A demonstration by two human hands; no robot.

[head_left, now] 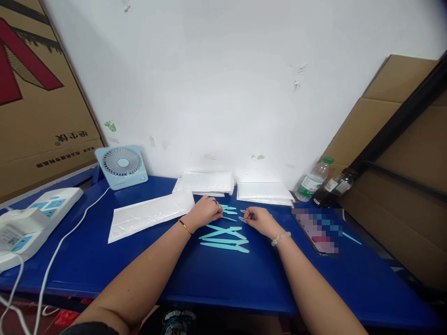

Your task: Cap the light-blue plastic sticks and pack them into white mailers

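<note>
My left hand (206,211) is closed above the table, its fingertips bent down beside a thin teal stick (229,218); what it holds, if anything, is hidden. Just to the right, my right hand (257,219) has its fingers curled, with thumb and forefinger slightly apart. Pale, clear tips show at its fingers; whether they are nails or small pieces is unclear. Several slim teal tools with wider right ends lie nearer me, some crossed (223,231), others side by side (225,244). More teal ends (228,209) show between the hands.
White padded packets (150,215) lie left of the hands, with stacks (206,181) (264,190) along the wall. A blue fan (122,165) and power strip (52,209) stand left. Bottles (312,182) and a phone (316,230) are right on the blue table (226,284).
</note>
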